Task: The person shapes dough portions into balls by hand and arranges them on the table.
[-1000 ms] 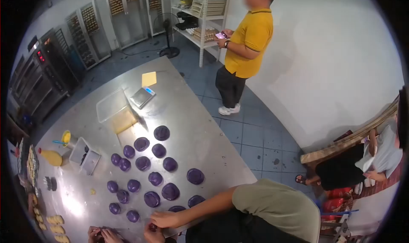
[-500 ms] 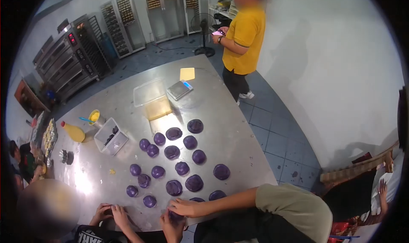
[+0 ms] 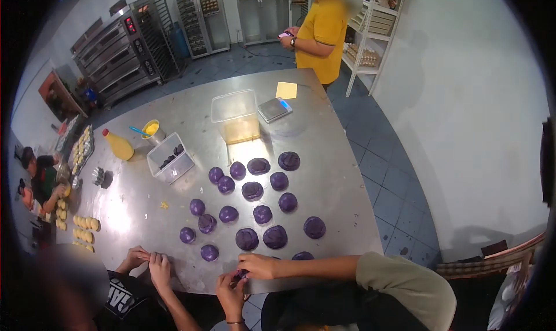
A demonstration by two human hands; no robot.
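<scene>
Purple dough piece (image 3: 240, 276) is being held between both hands, at the near edge of the steel tabletop (image 3: 341, 215). Left hand (image 3: 230, 296): dough is being cupped from below and the side. Right hand (image 3: 259, 266): dough is being gripped from above by bent fingers, spread narrow. Exact finger contact is partly being hidden by the knuckles; cannot tell how hard it is being pressed.

Handling, as judged: dough is probably best being supported by the left palm while being worked by the right fingertips in small, even pinches. Piece should be being turned a little between pinches, so that no side is being thinned or torn. Hard squeezing is best being avoided; soft dough is likely being dented by it. Elbow room is being limited: flattened purple dough rounds (image 3: 274, 236) are being passed close by the right forearm, so the arm is best being held high.

Smooth purple dough balls (image 3: 197, 207) are being spaced left of the rounds. Clear plastic tub (image 3: 234, 108) and grey digital scale (image 3: 274, 110) are being set toward the far edge. At the near left corner, something small is being fingered by a co-worker's hands (image 3: 158, 268).
</scene>
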